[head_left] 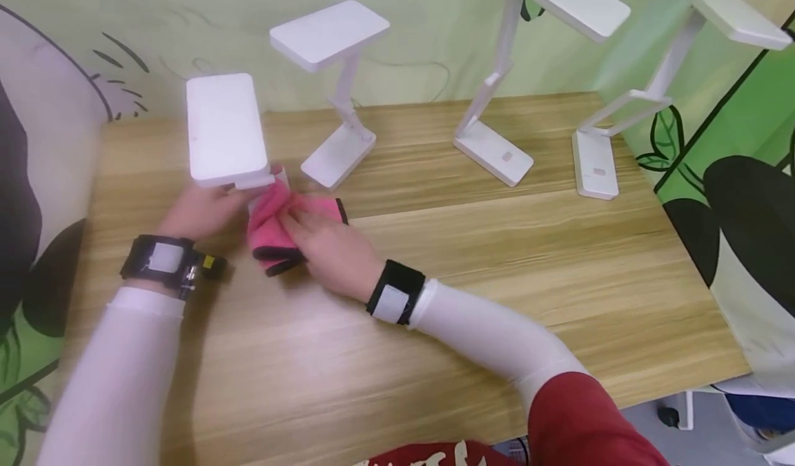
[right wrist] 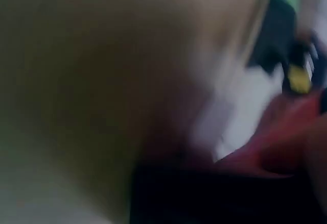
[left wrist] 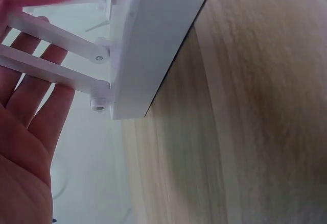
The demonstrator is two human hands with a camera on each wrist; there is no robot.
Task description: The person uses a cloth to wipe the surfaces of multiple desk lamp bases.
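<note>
A white desk lamp [head_left: 226, 129] stands at the left of the table, its flat head over my left hand [head_left: 203, 212]. In the left wrist view the fingers of the left hand [left wrist: 30, 106] reach round behind the two parallel bars [left wrist: 56, 73] of the lamp's arm, above its base [left wrist: 153, 35]. My right hand [head_left: 335, 248] grips a pink cloth [head_left: 267, 228] with black edging, bunched against the lamp's arm. Part of that arm is hidden by the cloth and the lamp head. The right wrist view is blurred, with some reddish cloth [right wrist: 276, 132] showing.
Three more white desk lamps stand along the back of the wooden table [head_left: 435, 383]: one near the middle [head_left: 338, 155], one to its right [head_left: 493, 152] and one at the far right [head_left: 596, 166]. A painted wall [head_left: 410, 72] rises behind them.
</note>
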